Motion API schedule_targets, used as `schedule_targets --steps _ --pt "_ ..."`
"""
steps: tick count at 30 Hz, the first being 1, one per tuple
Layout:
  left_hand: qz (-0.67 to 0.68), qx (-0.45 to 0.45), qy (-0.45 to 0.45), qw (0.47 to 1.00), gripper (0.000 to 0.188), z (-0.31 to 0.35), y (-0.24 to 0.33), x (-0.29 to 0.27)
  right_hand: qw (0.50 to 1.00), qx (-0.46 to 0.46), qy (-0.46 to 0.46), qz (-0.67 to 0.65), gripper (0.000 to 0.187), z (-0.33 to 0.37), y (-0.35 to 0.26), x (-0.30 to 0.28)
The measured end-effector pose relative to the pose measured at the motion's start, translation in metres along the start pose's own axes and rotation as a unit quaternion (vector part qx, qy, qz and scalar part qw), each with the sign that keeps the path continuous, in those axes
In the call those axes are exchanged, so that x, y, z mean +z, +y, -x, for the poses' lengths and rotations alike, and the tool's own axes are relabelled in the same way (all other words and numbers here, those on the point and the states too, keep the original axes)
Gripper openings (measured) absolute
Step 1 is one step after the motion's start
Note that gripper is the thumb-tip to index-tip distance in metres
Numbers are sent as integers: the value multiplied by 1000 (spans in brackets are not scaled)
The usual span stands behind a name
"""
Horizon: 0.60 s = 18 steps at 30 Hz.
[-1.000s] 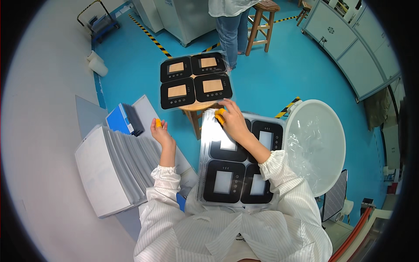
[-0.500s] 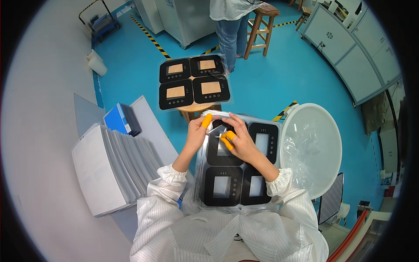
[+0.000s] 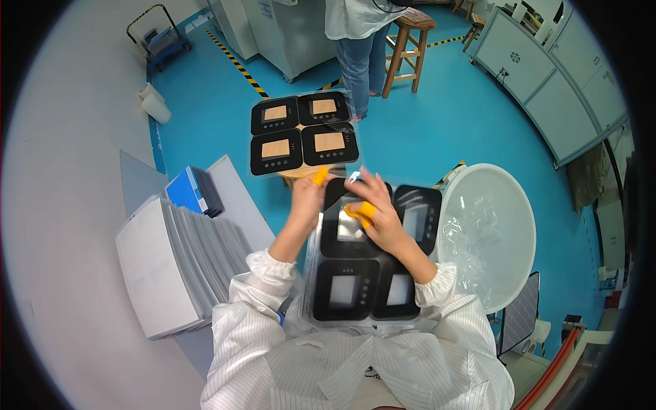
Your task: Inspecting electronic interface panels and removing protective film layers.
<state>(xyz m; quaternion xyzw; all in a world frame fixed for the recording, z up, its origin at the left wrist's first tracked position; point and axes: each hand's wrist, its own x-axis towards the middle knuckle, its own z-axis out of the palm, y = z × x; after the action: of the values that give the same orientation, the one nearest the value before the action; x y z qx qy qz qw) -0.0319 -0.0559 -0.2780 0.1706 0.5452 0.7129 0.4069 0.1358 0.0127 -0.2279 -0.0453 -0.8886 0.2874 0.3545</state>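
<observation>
On my lap lies a stack of clear plastic sheets bearing black rounded panels [image 3: 347,290] with pale rectangular windows and small round symbols. My left hand [image 3: 309,198] is closed at the stack's far left corner, its thumb in a yellow finger cot on top and its other fingers hidden. Above the far left panel is my right hand [image 3: 384,222]. Its yellow-cotted fingers are bent together in a pinch, while the others reach toward the far edge, blurred. Whatever they pinch is too small or clear to name. A small bright white patch shows beside those outer fingertips.
Ahead, a similar panel sheet [image 3: 275,148] rests on a wooden stool. On my right stands a white round bin [image 3: 509,273] with crumpled clear film [image 3: 471,225]. A stack of sheets [image 3: 160,266] and a blue box [image 3: 184,191] are on my left. A person [image 3: 359,58] stands beyond.
The far end of the top sheet has shifted, and the white stack edges there no longer show. My right hand's outer fingers have lifted and spread a little; my left hand stays at the corner.
</observation>
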Motion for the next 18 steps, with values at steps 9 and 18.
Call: schedule_targets --steps 9,18 --pt "138 70 157 975 27 -65 67 -116 936 232 62 -258 7 111 1 -131" --pt "364 59 222 903 26 -111 122 -214 688 355 617 -140 17 344 95 -345"
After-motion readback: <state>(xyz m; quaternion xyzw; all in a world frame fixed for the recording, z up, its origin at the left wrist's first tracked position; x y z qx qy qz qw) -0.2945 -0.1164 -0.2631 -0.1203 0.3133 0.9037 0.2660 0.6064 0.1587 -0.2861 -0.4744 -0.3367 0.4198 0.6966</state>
